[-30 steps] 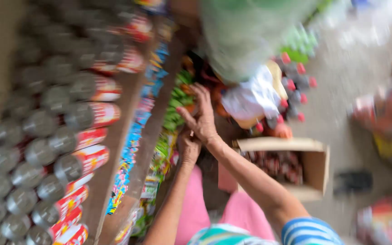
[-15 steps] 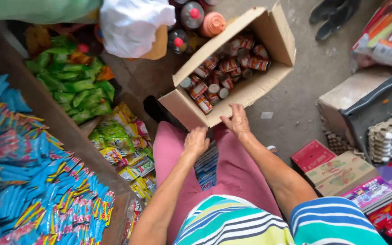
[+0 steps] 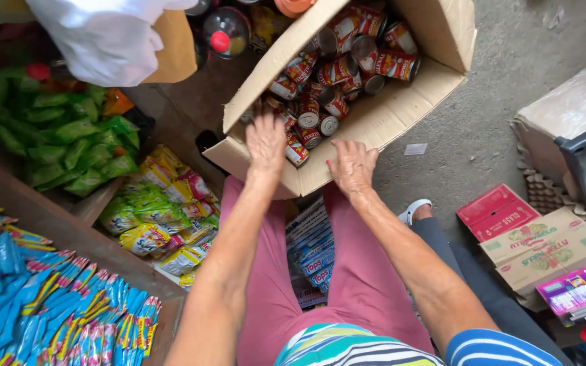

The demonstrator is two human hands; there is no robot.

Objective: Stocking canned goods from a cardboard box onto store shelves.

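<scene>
Over the near edge of a tilted cardboard box (image 3: 401, 112), both hands reach toward a heap of red-labelled tin cans (image 3: 334, 74). The left hand (image 3: 266, 144) hovers with fingers spread and loose, gripping nothing, just above the cans nearest the box's folded flap. The right hand (image 3: 352, 166) lies flat and open on the cardboard flap, also holding nothing. The box rests against the person's pink-clad knees (image 3: 272, 271) on a grey concrete floor (image 3: 496, 115). Left of the box, green and yellow snack packets (image 3: 150, 217) crowd a wooden shelf, with blue sachets (image 3: 42, 305) below them. A white plastic bag (image 3: 106, 37) hangs above. To the right sit flattened cartons (image 3: 544, 247) and an egg tray (image 3: 544, 193).
</scene>
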